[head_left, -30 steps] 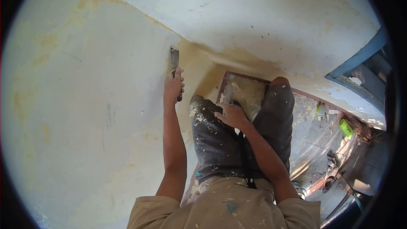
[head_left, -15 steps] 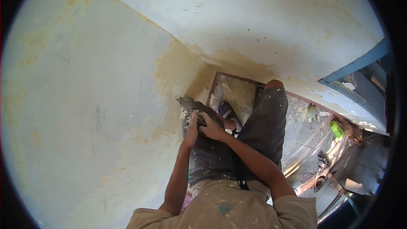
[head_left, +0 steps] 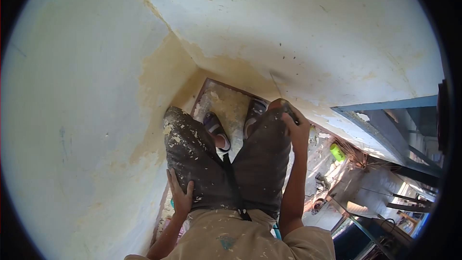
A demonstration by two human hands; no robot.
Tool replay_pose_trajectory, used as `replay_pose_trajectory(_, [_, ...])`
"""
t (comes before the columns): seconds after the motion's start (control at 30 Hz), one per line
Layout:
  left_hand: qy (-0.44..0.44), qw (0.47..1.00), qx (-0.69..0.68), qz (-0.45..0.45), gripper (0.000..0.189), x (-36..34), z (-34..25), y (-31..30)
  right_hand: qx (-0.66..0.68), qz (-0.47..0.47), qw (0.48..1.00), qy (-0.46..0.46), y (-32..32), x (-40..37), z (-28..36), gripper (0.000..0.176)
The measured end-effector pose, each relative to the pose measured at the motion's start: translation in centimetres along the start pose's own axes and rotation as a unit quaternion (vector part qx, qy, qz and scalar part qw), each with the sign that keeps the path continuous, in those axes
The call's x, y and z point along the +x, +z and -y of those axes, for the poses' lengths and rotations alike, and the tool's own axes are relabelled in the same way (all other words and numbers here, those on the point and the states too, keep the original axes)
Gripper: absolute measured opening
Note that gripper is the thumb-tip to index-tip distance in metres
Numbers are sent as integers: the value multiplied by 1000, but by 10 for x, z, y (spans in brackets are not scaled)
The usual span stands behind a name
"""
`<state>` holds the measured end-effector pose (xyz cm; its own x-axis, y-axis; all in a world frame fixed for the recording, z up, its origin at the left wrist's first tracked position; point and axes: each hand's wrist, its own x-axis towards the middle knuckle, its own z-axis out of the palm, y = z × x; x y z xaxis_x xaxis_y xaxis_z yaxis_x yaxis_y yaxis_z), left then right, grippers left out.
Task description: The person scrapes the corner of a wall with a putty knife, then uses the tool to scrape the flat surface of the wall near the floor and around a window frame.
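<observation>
My left hand [head_left: 180, 198] rests on my left thigh, fingers apart, with nothing in it. The dark trousers [head_left: 204, 173] are specked with pale paint flakes, thickest around the left knee. By my right knee, my right hand [head_left: 297, 126] is closed round a dark handle, partly hidden by the fingers. A thin scraper-like blade [head_left: 276, 85], seen edge-on, sticks out past the knee toward the wall [head_left: 346, 33]. That wall has bare tan patches low down where it meets the left wall [head_left: 86, 115].
My sandalled feet [head_left: 216, 127] stand on a stained floor [head_left: 226, 96] in the corner. To the right lie a bright green container [head_left: 337, 152], a bundle of dry bristles [head_left: 358, 156] and debris. A blue-framed opening [head_left: 385, 106] cuts into the right wall.
My hands were together over my left knee and are now apart. The left has drawn back to the thigh; the right has moved across to the right knee. The view has shifted right.
</observation>
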<state>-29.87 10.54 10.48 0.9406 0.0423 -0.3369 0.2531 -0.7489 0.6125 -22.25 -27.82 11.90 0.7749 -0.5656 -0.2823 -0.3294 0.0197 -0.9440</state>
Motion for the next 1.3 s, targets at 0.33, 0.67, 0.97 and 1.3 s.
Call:
replay_pose_trajectory(0.33, [48,997,-50,-28,77,21,3,5,67,-87,990,91,-130,-14,-58,37])
replay_pose_trajectory(0.67, [49,996,-59,-38,77,18,2,6,33,-19,996,79,-108,32,-44,35])
replay_pose_trajectory(0.97, [48,995,-69,-54,74,16,0,9,8,10,996,84,-27,56,-31,34])
replay_pose_trajectory(1.3, [52,993,-90,-59,74,18,11,10,24,-53,992,116,-90,24,-35,33])
